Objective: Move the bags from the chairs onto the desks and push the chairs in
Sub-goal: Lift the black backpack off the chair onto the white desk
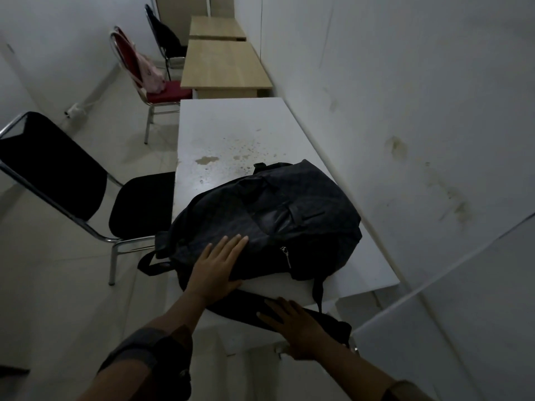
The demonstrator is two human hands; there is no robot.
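1. The left hand [217,266] reaches forward from a dark sleeve, arm nearly straight, and lies flat on the near side of the black backpack [266,218], fingers straight and close together, thumb spread along the bag's lower edge
2. The right hand [292,325] stretches out lower down, palm down, fingers straight and slightly fanned, resting on a dark padded part of the bag that hangs over the near edge of the white desk [231,131]; it grips nothing
3. The backpack lies on its side on the near end of the white desk, one strap loop drooping off the left edge
4. The black chair [72,183] stands just left of that desk, its seat bare and not tucked under
5. Farther back, a pink bag [149,73] sits on a red chair [139,68] beside a wooden desk [223,68]
6. Behind that, a dark chair [162,33] holds something dark, next to a second wooden desk [215,28]
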